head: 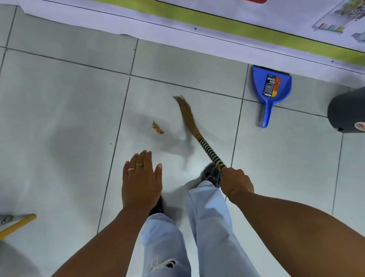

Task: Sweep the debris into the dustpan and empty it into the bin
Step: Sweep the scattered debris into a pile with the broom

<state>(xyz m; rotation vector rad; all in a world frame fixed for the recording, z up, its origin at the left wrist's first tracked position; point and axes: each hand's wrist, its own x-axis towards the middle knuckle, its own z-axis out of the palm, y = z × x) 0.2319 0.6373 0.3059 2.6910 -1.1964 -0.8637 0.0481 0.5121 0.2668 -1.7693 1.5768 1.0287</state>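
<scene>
The tiled floor (59,102) fills most of the view, pale grey squares with dark grout lines. Along its far edge lies a large printed banner (208,10), white and green with a red panel reading "OFF". Two bare forearms and legs in light blue jeans (211,237) reach up from the bottom of the view, with dark shoes on the tiles.

At the right edge stands the dark grey bin (360,111), only partly in view, with a round sticker on its side. Just left of it, near the banner's edge, the blue dustpan (271,89) lies flat on the floor, its handle pointing toward the person and a label stuck inside the pan. It is well apart from the debris.

The broom (199,136) slants across the middle tile, its striped yellow-and-black handle rising to blurred straw bristles that sit just right of the debris. The right hand (236,182) is clamped around the handle's lower end, with a thin bracelet at the wrist. The left hand (140,179) hovers flat with fingers spread slightly apart, holding nothing, with rings on two fingers.

A yellow bar (10,228) enters from the left edge. The debris (158,128) is a small heap of orange-brown crumbs on the middle tile, ahead of the left hand.
</scene>
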